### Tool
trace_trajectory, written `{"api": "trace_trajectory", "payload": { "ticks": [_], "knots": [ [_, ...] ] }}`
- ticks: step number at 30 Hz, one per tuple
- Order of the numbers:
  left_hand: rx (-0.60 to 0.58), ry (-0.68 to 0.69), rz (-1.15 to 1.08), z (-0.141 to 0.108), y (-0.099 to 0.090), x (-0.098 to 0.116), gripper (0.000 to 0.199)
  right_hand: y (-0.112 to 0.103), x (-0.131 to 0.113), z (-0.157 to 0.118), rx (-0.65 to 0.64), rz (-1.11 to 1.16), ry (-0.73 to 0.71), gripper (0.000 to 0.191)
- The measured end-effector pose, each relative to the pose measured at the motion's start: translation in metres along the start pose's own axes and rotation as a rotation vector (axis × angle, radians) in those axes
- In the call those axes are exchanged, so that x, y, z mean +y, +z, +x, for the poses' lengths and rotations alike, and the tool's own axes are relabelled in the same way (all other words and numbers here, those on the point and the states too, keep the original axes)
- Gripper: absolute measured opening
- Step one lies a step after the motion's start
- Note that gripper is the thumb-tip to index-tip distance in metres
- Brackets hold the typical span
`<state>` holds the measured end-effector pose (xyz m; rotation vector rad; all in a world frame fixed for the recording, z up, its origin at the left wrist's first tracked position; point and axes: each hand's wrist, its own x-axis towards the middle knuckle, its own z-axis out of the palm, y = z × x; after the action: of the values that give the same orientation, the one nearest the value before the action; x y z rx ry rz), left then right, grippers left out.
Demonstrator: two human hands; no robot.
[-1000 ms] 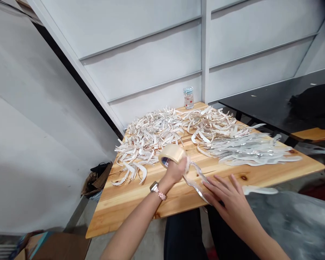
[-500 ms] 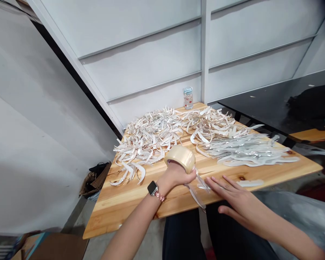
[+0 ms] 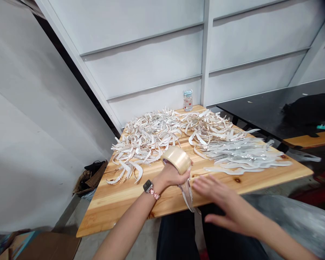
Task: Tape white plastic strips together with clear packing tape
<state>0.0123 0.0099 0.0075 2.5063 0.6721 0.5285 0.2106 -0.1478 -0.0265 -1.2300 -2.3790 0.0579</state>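
My left hand (image 3: pixel 176 176), with a watch and pink bracelet at the wrist, is closed near the table's front edge. A wide roll of clear packing tape (image 3: pixel 178 159) sits at its fingers, apparently looped over them. From the same grip a few thin, clear-and-white curved plastic strips (image 3: pixel 187 196) hang down towards the edge. My right hand (image 3: pixel 219 200), slightly blurred, is open with fingers stretched just right of those strips, holding nothing I can see. A stack of similar, straighter strips (image 3: pixel 241 153) lies on the table beyond it.
On the wooden table (image 3: pixel 105 206) lie a left heap of curved strips (image 3: pixel 148 135) and a right heap (image 3: pixel 208 124). A lidded bottle (image 3: pixel 187 100) stands at the back by the wall panels. A black table (image 3: pixel 262 110) is to the right; a cardboard box (image 3: pixel 48 245) sits lower left.
The right hand has lifted and shifted left. The loose strip that lay beside it no longer shows there. The strips under my left hand hang closer together. The view has shifted slightly.
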Motion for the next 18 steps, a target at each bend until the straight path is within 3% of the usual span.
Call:
{"api": "trace_trajectory", "payload": {
  "ticks": [3, 5, 8, 13, 15, 18],
  "knots": [
    [-0.013, -0.02, 0.008, -0.001, 0.007, 0.003, 0.031, 0.028, -0.036, 0.016, 0.099, 0.011, -0.105, 0.068],
    [-0.002, -0.054, -0.025, 0.002, 0.011, 0.002, 0.026, 0.044, -0.045, 0.022, 0.204, 0.004, -0.128, 0.057],
    [0.144, -0.181, -0.232, 0.015, 0.012, -0.009, 0.026, 0.055, -0.041, 0.025, 0.275, -0.009, -0.167, 0.046],
    [0.4, -0.34, -0.332, 0.017, -0.003, -0.029, 0.063, 0.059, -0.034, 0.025, 0.38, -0.038, -0.185, 0.041],
    [0.39, -0.318, -0.308, 0.006, -0.001, -0.023, 0.056, 0.059, -0.036, 0.025, 0.433, -0.021, -0.19, 0.039],
    [0.191, -0.217, -0.238, -0.003, 0.009, -0.01, 0.043, 0.059, -0.039, 0.025, 0.474, 0.024, -0.177, 0.04]
  ]
}}
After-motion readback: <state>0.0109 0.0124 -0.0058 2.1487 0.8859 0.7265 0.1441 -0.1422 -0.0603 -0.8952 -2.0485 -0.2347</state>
